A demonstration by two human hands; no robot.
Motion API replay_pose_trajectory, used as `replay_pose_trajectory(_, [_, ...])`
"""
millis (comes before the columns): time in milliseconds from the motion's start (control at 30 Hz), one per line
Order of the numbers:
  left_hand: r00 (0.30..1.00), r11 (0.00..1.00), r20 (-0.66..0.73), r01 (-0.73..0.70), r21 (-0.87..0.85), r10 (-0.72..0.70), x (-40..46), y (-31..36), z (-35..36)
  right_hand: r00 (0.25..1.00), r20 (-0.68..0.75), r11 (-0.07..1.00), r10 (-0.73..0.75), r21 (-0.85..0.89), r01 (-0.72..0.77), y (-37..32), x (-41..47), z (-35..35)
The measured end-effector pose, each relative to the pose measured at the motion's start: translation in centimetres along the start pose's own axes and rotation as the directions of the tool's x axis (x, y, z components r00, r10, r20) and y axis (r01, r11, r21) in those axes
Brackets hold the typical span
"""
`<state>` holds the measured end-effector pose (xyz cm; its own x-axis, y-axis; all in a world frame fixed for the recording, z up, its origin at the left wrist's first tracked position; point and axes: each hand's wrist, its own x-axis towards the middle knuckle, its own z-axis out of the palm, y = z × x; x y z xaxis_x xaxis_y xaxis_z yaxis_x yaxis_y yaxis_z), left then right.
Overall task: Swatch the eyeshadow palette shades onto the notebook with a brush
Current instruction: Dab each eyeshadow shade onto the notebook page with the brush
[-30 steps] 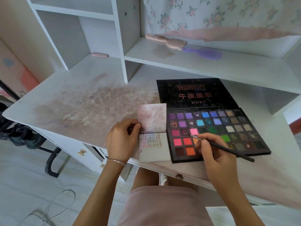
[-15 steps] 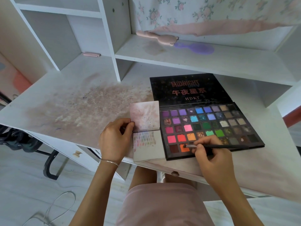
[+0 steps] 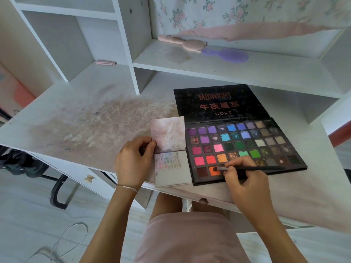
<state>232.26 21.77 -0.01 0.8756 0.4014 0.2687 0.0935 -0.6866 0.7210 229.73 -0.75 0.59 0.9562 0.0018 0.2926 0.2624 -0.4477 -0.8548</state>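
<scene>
A: Right hand [image 3: 245, 179]?
B: Pinching the brush [image 3: 248, 168] — tip in the orange pan, bottom row of the palette [image 3: 245, 147].
A: Left?
B: My left hand [image 3: 133, 160] holds the notebook [image 3: 171, 164] edge — open, just beside the palette on the desk [image 3: 76, 114].

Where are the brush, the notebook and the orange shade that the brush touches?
brush [image 3: 254, 168], head view, on the middle of its black handle.
notebook [image 3: 173, 174], head view, on the bare lower part of the near page.
orange shade [image 3: 213, 172], head view, on the pan in the palette's near row.
</scene>
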Motion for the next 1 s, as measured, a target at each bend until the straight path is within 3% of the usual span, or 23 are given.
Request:
replay_pose_trajectory(567, [1.0, 1.0, 0.009, 0.008, 0.001, -0.008, 0.0, 0.1, 0.0, 1.0, 0.009, 1.0, 0.014, -0.019, -0.014, 0.0, -0.1, -0.1])
replay_pose_trajectory(867, [1.0, 1.0, -0.002, -0.007, -0.003, 0.007, -0.2, 0.1, 0.0, 0.999, 0.011, 0.985, 0.049, 0.162, -0.05, -1.0, 0.0, 0.0])
replay_pose_trajectory(1000, [1.0, 1.0, -0.006, -0.016, -0.006, 0.016, -0.2, 0.0, 0.0, 0.995, 0.09, 0.974, 0.047, 0.216, -0.065, -2.2, -0.1, 2.0])
